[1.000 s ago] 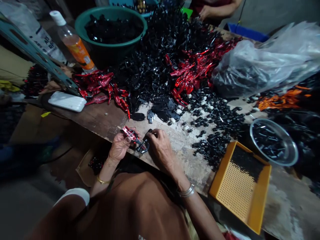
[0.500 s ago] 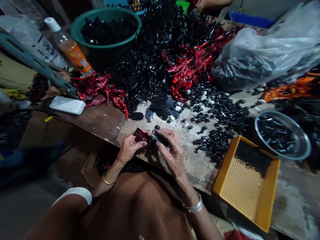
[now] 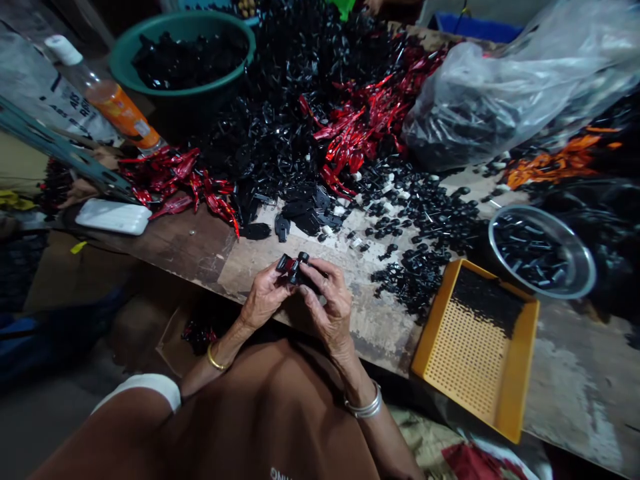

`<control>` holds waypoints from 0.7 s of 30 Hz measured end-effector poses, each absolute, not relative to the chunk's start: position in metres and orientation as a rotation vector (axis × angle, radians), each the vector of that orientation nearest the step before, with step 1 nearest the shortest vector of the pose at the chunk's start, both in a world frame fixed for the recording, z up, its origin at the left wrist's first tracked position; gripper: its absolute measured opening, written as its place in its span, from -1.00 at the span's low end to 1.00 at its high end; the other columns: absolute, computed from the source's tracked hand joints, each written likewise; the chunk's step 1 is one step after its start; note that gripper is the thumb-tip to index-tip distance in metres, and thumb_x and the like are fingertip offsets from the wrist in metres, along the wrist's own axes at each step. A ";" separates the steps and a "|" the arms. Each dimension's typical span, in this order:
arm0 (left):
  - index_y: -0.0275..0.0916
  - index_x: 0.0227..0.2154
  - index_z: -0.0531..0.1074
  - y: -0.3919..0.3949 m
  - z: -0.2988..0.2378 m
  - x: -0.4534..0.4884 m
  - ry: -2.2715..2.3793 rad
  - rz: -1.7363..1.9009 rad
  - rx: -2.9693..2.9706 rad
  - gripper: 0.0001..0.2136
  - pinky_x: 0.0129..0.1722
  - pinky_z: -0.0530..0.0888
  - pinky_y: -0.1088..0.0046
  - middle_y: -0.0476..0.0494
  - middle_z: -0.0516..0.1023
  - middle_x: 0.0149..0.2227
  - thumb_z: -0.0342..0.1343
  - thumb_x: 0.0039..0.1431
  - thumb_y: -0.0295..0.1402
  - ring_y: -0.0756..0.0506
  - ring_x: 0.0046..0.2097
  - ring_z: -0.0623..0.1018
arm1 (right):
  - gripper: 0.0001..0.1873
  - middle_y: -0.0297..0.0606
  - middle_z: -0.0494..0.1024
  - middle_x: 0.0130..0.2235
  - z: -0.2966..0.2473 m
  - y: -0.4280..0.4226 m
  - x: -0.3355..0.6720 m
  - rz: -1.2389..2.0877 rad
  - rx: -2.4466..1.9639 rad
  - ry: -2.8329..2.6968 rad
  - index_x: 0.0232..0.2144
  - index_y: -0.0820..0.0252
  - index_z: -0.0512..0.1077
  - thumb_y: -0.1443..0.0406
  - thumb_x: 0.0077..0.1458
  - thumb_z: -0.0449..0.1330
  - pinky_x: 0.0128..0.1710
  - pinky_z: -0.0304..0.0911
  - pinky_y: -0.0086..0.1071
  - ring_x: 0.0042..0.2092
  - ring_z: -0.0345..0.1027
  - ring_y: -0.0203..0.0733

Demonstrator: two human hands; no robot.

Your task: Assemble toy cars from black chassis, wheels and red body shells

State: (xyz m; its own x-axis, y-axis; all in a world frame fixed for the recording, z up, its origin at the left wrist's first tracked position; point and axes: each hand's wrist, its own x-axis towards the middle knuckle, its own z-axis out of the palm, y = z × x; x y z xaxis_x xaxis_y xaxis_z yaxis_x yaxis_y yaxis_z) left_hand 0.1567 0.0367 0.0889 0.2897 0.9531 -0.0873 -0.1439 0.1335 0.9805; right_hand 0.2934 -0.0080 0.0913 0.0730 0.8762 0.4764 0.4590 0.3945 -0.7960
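Observation:
Between both hands, over the front edge of the table, is a small red and black toy car [image 3: 291, 265] with black wheels showing. My left hand [image 3: 265, 293] is closed on its left end, thumb below. The fingers of my right hand [image 3: 327, 297] grip its right end, hiding part of it. Just beyond lie flat black plastic car bases [image 3: 307, 215]. Red plastic car bodies [image 3: 183, 180] are heaped to the left, and another red pile [image 3: 360, 127] lies further back. Black wheel pairs on axles [image 3: 425, 213] are scattered to the right.
A yellow perforated tray [image 3: 487, 357] with small black parts stands at the right, beside a clear bowl [image 3: 540, 250] of black pieces. At the back are a green basin [image 3: 185, 53], a bottle [image 3: 113, 100] and a plastic bag [image 3: 480, 100]. A white case [image 3: 114, 217] lies on the left.
The black piece and red body, apart half a second ago, are now together in my hands, wheels showing. My hands have drawn closer together, and the view has shifted slightly right.

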 end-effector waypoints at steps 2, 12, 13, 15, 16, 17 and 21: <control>-0.28 -0.27 0.54 0.035 0.086 0.159 0.918 0.973 1.088 -0.66 -0.16 0.45 0.43 -0.12 0.60 -0.29 0.32 -0.11 -0.21 -0.08 -0.27 0.53 | -0.61 -0.18 0.43 0.00 0.089 -0.010 0.294 0.450 -1.246 -1.521 0.07 0.01 0.38 0.37 0.20 0.10 0.01 0.30 -0.18 0.01 0.33 -0.14; -0.28 -0.30 0.54 0.034 0.086 0.164 0.944 0.967 1.292 -0.75 -0.19 0.44 0.46 -0.10 0.55 -0.33 0.26 -0.01 -0.23 -0.08 -0.25 0.50 | -0.61 -0.17 0.47 -0.01 0.091 -0.009 0.299 0.367 -1.265 -1.535 0.06 0.04 0.38 0.38 0.18 0.12 0.02 0.28 -0.12 0.02 0.33 -0.11; -0.28 -0.30 0.54 0.034 0.086 0.164 0.954 0.974 1.334 -0.76 -0.19 0.44 0.45 -0.10 0.55 -0.32 0.24 0.00 -0.23 -0.08 -0.25 0.50 | -0.60 -0.16 0.47 0.00 0.091 -0.010 0.300 0.357 -1.269 -1.547 0.06 0.04 0.38 0.39 0.17 0.13 0.02 0.28 -0.10 0.02 0.32 -0.10; -0.27 -0.28 0.54 0.033 0.085 0.163 0.966 0.995 1.402 -0.78 -0.18 0.44 0.45 -0.12 0.55 -0.30 0.20 0.04 -0.25 -0.09 -0.23 0.51 | -0.56 -0.14 0.46 0.01 0.092 -0.011 0.302 0.361 -1.267 -1.578 0.09 0.03 0.36 0.41 0.16 0.13 0.02 0.29 -0.10 0.02 0.32 -0.10; -0.27 -0.27 0.54 0.033 0.085 0.163 0.970 1.009 1.430 -0.78 -0.17 0.44 0.44 -0.13 0.55 -0.28 0.19 0.05 -0.27 -0.10 -0.22 0.51 | -0.54 -0.13 0.44 0.02 0.092 -0.012 0.303 0.375 -1.257 -1.591 0.10 0.03 0.34 0.43 0.16 0.13 0.01 0.31 -0.11 0.03 0.33 -0.10; -0.27 -0.25 0.53 0.033 0.085 0.163 0.973 1.022 1.453 -0.79 -0.16 0.44 0.44 -0.14 0.55 -0.27 0.17 0.07 -0.29 -0.10 -0.20 0.52 | -0.52 -0.12 0.43 0.03 0.093 -0.013 0.304 0.395 -1.243 -1.600 0.12 0.02 0.33 0.44 0.16 0.12 0.00 0.32 -0.12 0.03 0.33 -0.11; -0.26 -0.23 0.53 0.034 0.087 0.163 0.959 1.028 1.529 -0.80 -0.12 0.44 0.42 -0.16 0.56 -0.24 0.15 0.09 -0.34 -0.11 -0.17 0.53 | -0.46 -0.12 0.39 0.04 0.092 -0.016 0.310 0.479 -1.187 -1.613 0.15 -0.04 0.28 0.46 0.16 0.14 -0.03 0.35 -0.20 0.03 0.33 -0.14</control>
State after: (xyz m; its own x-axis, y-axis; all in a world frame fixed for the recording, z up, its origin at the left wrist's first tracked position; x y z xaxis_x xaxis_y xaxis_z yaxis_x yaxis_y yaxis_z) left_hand 0.1635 0.0338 0.0867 0.3199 0.9375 0.1369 0.0718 -0.1680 0.9832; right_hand 0.3103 -0.0162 0.0921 0.0189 0.8690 0.4944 0.4580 0.4320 -0.7769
